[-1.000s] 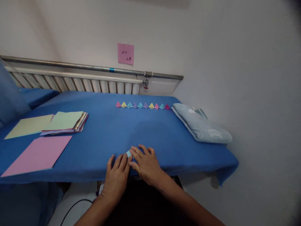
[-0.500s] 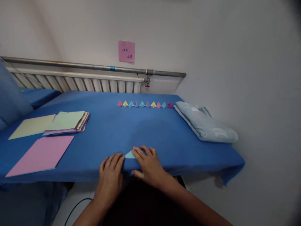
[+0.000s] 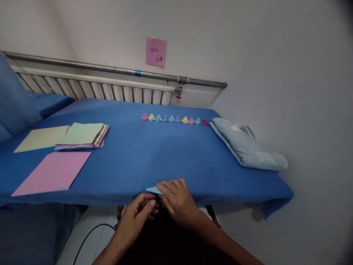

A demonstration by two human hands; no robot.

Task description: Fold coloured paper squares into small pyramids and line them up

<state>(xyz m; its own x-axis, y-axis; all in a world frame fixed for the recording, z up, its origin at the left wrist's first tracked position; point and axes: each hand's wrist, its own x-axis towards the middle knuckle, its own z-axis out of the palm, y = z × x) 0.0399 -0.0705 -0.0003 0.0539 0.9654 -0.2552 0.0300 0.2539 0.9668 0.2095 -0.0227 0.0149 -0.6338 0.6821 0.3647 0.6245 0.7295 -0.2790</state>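
A light blue folded piece of paper [image 3: 153, 190] is pinched in my right hand [image 3: 178, 198] at the front edge of the blue-covered table [image 3: 124, 162]. Its pointed tip sticks out to the left of my fingers; the rest is hidden under them. Just below and left of the paper, my left hand [image 3: 139, 215] is turned partly palm-in with its fingers curled and the thumb apart from them. I see nothing in it. Farther back lies a row of small folded paper pieces [image 3: 171, 119] in pink, yellow, blue and purple.
At the left are a stack of coloured paper [image 3: 82, 134], a yellow sheet [image 3: 41, 138] and pink sheets [image 3: 55, 173]. A folded light blue blanket [image 3: 248, 149] lies at the right end. Behind the table runs a radiator [image 3: 110, 92] with a pipe [image 3: 96, 67] and valve [image 3: 179, 92].
My right hand has lifted the blue paper from the tabletop and tilted it toward me. My left hand has come off the table, lower, and turned with its thumb up. The view has shifted slightly.
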